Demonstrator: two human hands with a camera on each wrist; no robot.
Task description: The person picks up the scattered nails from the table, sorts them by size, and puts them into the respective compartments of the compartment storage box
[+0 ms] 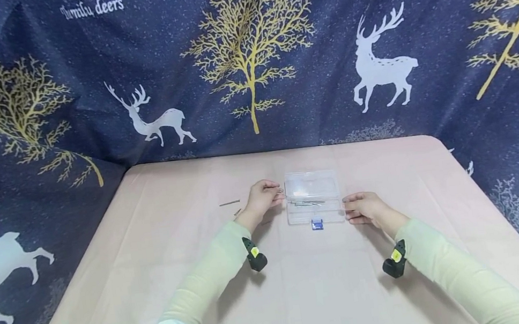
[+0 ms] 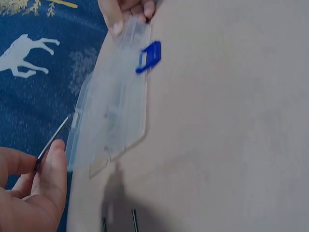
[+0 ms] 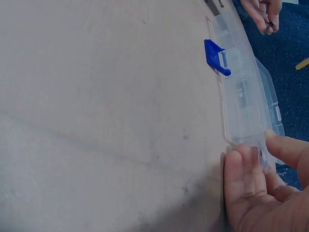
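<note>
Indoor nook: deer-print cloth (image 1: 162, 39) around table (image 1: 314, 290)

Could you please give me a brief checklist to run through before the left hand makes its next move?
1. Nail pinched in the left hand: ok.
2. Lid of the clear plastic box open: ok.
3. Blue latch unfastened: ok.
4. Right hand holding the box's right end: ok.
5. Table free of loose nails: not ok, two lie left of the box.
6. Nails inside all alike: cannot tell.
</note>
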